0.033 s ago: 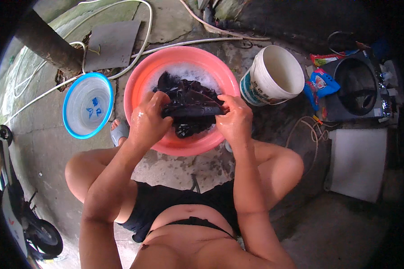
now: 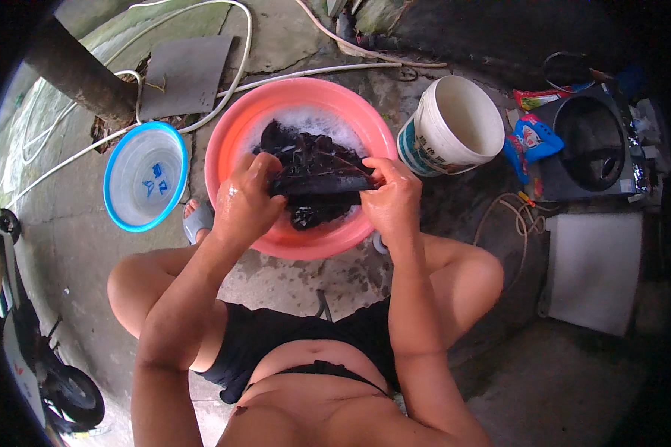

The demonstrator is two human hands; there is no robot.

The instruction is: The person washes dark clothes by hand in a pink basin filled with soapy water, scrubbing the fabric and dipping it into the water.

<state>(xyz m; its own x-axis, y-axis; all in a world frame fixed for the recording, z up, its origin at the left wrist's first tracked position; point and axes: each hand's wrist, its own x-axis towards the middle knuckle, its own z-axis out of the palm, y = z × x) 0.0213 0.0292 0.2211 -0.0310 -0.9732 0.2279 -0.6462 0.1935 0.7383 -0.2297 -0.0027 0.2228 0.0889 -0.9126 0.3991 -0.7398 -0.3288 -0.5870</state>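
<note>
One black cloth (image 2: pixel 324 182) between fingers (image 2: pixel 265 164)

Passage: open floor (image 2: pixel 276 287) below pink basin (image 2: pixel 306 249), frame centre. Obstruction: white bucket (image 2: pixel 431 127), upper right of centre, just beside basin.

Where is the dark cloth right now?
In the head view, the dark cloth is just above centre, in the sudsy pink basin, with a fold held between the left hand and the right hand.
</note>
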